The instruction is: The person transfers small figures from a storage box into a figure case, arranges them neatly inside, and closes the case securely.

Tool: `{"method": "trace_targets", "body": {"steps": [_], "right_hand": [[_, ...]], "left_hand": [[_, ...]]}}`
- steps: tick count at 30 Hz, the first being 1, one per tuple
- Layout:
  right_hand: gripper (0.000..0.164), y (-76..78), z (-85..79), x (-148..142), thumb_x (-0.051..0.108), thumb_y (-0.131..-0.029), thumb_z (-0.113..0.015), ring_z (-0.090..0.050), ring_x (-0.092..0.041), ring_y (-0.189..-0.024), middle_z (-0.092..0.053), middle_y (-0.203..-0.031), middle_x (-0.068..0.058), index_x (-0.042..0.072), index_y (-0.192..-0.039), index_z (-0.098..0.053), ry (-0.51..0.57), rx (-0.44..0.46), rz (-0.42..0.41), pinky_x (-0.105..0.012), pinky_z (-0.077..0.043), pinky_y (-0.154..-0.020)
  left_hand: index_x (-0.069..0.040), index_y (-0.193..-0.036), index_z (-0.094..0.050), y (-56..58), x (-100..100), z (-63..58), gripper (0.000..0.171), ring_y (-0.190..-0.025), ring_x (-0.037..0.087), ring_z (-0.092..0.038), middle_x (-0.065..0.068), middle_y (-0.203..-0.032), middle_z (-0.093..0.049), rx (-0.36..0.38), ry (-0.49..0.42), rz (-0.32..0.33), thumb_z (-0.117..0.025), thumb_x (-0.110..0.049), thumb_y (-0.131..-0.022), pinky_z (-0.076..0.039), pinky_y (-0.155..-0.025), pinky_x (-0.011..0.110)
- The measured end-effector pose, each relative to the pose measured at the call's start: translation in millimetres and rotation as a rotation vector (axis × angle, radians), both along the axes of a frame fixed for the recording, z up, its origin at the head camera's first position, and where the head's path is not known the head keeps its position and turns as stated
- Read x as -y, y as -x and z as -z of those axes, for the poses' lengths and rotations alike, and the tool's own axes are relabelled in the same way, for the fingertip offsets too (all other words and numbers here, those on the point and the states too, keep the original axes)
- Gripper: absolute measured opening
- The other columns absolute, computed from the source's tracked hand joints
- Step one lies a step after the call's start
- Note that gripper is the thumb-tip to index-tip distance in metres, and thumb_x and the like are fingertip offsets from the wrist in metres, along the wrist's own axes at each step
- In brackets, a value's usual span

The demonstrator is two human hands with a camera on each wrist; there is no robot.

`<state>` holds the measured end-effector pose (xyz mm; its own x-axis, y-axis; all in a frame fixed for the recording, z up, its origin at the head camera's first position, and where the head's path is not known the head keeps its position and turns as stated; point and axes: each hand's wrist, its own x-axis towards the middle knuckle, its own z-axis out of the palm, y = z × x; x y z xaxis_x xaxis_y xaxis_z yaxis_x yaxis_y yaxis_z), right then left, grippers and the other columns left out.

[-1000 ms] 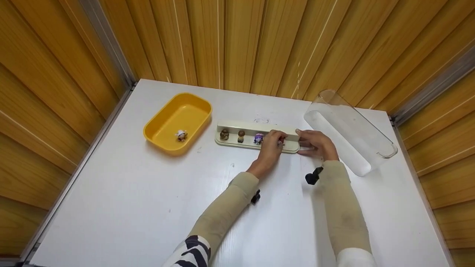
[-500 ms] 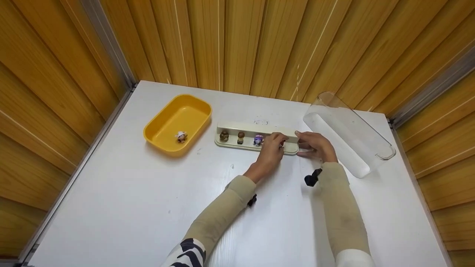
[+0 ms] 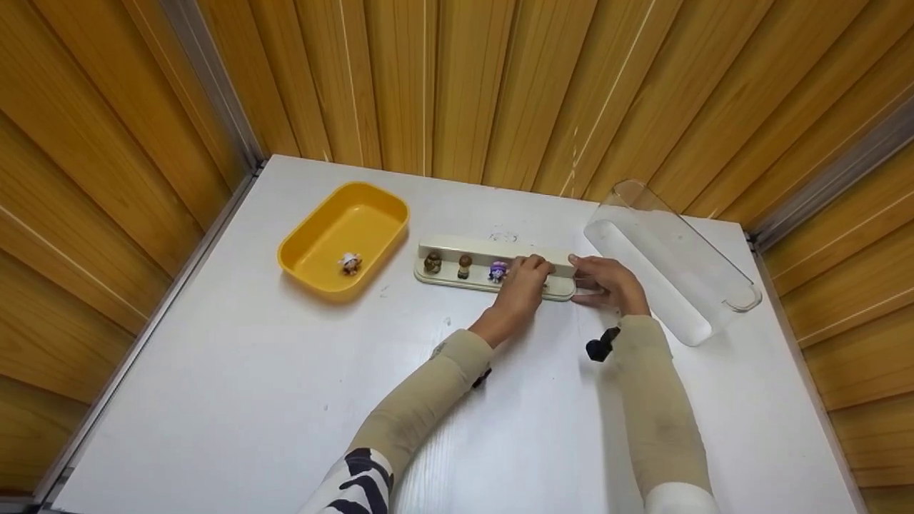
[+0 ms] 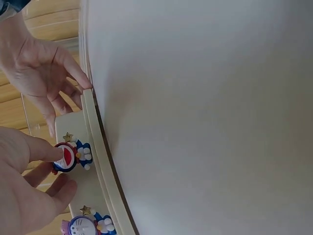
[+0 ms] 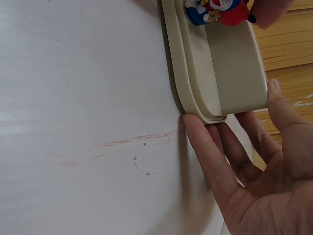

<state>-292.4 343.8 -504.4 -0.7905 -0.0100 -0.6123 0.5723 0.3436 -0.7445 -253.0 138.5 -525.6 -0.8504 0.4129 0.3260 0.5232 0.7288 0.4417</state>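
My left hand (image 3: 520, 291) pinches a small blue-and-white cat figurine (image 4: 71, 155) with a red open mouth and a gold star. The figurine is at the right part of a long cream stepped display base (image 3: 468, 246), its feet toward the front lip. In the right wrist view, my right hand (image 5: 274, 181) grips the end of this base, thumb on the upper step and fingers round the lower corner. To the left on the base stand a purple-hatted figurine (image 3: 497, 271) and two brown figurines, one (image 3: 464, 266) next to the other (image 3: 433, 263).
A yellow tray (image 3: 303, 275) at the left contains one white-and-brown figurine (image 3: 350, 263). Beyond my right hand, a long clear plastic cover (image 3: 671, 243) lies slantwise on the white table (image 3: 235, 371). Wood-patterned walls (image 3: 457, 93) rise behind and at both sides.
My left hand has shifted slightly over the figurine, and the red part once seen beyond its fingers is now hidden in the head view. My right hand keeps its place on the base.
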Motion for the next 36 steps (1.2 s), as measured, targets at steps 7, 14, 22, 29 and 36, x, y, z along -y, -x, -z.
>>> {"method": "trace_targets", "body": {"steps": [7,14,22,29,36], "right_hand": [[0.070,-0.9,-0.6,-1,0.045,-0.101,-0.060,-0.050,-0.032,-0.134,-0.044,-0.153,-0.019,0.004,-0.154,-0.039,0.037,-0.003,0.014,-0.036,-0.056,-0.096],[0.070,-1.0,-0.7,-4,0.045,-0.101,-0.060,-0.052,-0.031,-0.133,-0.045,-0.152,-0.019,0.004,-0.153,-0.039,0.081,-0.013,0.030,-0.038,-0.054,-0.099],[0.072,-0.7,-1.8,-1,0.048,-0.099,-0.062,-0.052,-0.031,-0.132,-0.046,-0.151,-0.017,0.005,-0.153,-0.041,0.035,0.004,0.024,-0.037,-0.055,-0.099],[0.071,6.5,-2.1,5,0.047,-0.098,-0.065,-0.055,-0.028,-0.126,-0.048,-0.149,-0.016,0.006,-0.152,-0.043,0.031,0.010,0.055,-0.036,-0.056,-0.096],[0.072,10.1,-2.8,9,0.048,-0.098,-0.064,-0.053,-0.027,-0.128,-0.047,-0.150,-0.015,0.007,-0.153,-0.042,0.017,0.029,0.035,-0.035,-0.056,-0.096]], "left_hand": [[-0.013,-0.115,-0.073,6.4,4,-8.6,0.024,-0.107,0.021,-0.061,0.003,-0.113,-0.071,-0.114,0.190,0.002,-0.058,-0.004,-0.098,-0.050,-0.096,0.029],[-0.013,-0.114,-0.073,14.7,12,-17.4,0.023,-0.102,0.023,-0.061,0.005,-0.110,-0.070,-0.181,0.324,0.002,-0.058,-0.004,-0.099,-0.054,-0.088,0.032],[-0.016,-0.115,-0.074,19.4,34,-26.7,0.017,-0.114,0.025,-0.060,0.003,-0.118,-0.070,-0.137,0.241,0.055,-0.066,-0.018,-0.100,-0.052,-0.097,0.037],[-0.014,-0.126,-0.070,36.5,102,-52.2,0.026,-0.126,0.026,-0.053,0.005,-0.132,-0.064,0.004,0.122,0.008,-0.062,-0.014,-0.101,-0.044,-0.108,0.040],[-0.009,-0.132,-0.065,49.2,206,-79.8,0.031,-0.130,0.029,-0.051,0.011,-0.138,-0.059,0.256,-0.014,-0.059,-0.061,-0.009,-0.101,-0.041,-0.114,0.042]]}}
